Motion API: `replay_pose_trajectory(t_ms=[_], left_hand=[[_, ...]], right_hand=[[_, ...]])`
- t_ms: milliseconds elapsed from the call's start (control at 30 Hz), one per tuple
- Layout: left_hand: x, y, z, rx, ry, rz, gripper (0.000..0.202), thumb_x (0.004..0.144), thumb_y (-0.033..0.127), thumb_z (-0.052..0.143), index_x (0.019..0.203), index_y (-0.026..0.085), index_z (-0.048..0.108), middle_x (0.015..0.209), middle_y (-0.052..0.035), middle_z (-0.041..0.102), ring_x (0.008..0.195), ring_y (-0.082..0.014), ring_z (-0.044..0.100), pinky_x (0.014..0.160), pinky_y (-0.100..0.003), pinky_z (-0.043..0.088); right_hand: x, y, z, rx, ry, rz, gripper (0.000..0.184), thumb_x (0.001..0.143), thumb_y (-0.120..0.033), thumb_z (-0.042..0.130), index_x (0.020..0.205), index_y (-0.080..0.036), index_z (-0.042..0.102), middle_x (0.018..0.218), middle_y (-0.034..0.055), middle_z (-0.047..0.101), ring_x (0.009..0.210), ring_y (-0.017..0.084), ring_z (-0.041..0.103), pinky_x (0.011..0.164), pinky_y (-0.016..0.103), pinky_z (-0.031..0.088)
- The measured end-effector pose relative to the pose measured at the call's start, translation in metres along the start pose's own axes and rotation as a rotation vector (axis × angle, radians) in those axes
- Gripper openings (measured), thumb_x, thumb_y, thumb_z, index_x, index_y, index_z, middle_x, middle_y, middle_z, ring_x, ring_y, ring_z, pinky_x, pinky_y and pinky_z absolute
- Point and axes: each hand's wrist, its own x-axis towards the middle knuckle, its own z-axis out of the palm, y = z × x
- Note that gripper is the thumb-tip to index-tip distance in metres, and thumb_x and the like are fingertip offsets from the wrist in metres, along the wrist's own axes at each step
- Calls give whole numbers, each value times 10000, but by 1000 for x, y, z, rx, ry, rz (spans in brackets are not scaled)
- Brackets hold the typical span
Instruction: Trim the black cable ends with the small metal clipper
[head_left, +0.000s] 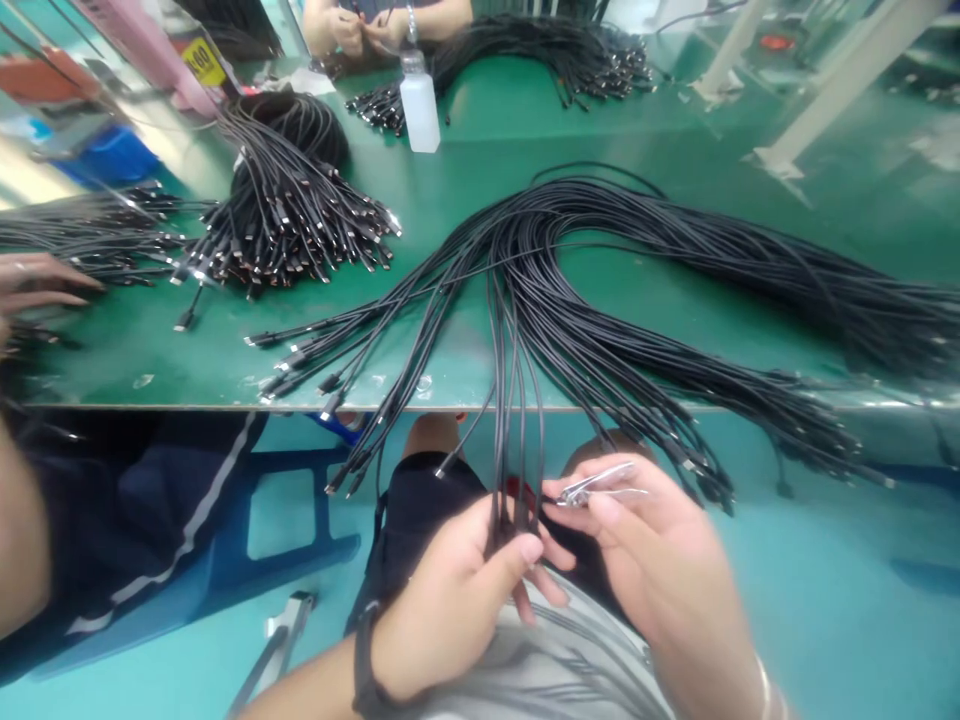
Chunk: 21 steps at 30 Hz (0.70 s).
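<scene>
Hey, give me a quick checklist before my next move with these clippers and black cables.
1. Metal clippers pinched in your right hand: ok.
2. Black cables gathered in your left hand: ok.
3. Cable ends lined up inside that grip: cannot tell, fingers hide them.
4. Clipper blades positioned to cut: cannot tell, too small to see.
5. Co-worker's hand on the green table, apart from your bunch: ok.

Black cables point(514, 450), ends hidden by left hand point(450, 610); small metal tool point(592, 485) blurred.
</scene>
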Motion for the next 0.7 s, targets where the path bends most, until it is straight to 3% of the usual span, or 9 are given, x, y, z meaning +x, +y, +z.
replay_pose_trajectory(t_ms=[100, 200, 300, 433, 700], left_hand=[[3, 3, 9, 22, 9, 29, 206, 908, 317, 608, 1023, 146, 627, 867, -85, 717, 617, -139, 686, 466, -185, 498], [5, 7, 16, 14, 59, 48, 174, 876, 289, 646, 955, 136, 620, 770, -49, 697, 550, -122, 660, 446, -177, 491], [5, 8, 21, 20, 101, 65, 169, 855, 278, 672, 915, 131, 615, 734, -36, 693, 531, -119, 654, 451, -181, 499], [5, 5, 21, 57, 112, 83, 167, 877, 291, 659, 915, 135, 615, 750, -40, 706, 546, -123, 664, 477, -193, 515], [6, 2, 20, 90, 116, 98, 200, 888, 340, 660, 893, 150, 599, 761, -42, 713, 555, -123, 663, 503, -205, 534]], right_hand=[[-5, 6, -1, 28, -11, 23, 127, 831, -291, 759, 910, -230, 681, 873, 34, 754, 820, 191, 732, 728, 287, 613], [-7, 6, -2, 32, -16, 10, 132, 852, -300, 740, 938, -233, 666, 887, 38, 763, 811, 187, 734, 736, 288, 617], [-8, 3, 0, 40, -38, -8, 94, 869, -293, 722, 917, -242, 659, 840, 15, 754, 694, 155, 714, 629, 250, 617], [-10, 0, 5, 50, -48, -22, 67, 873, -281, 713, 904, -254, 660, 805, -6, 734, 577, 129, 667, 495, 218, 595], [-11, -1, 5, -27, -32, -42, 30, 880, -273, 699, 889, -256, 676, 748, -21, 705, 511, 122, 649, 453, 207, 579]])
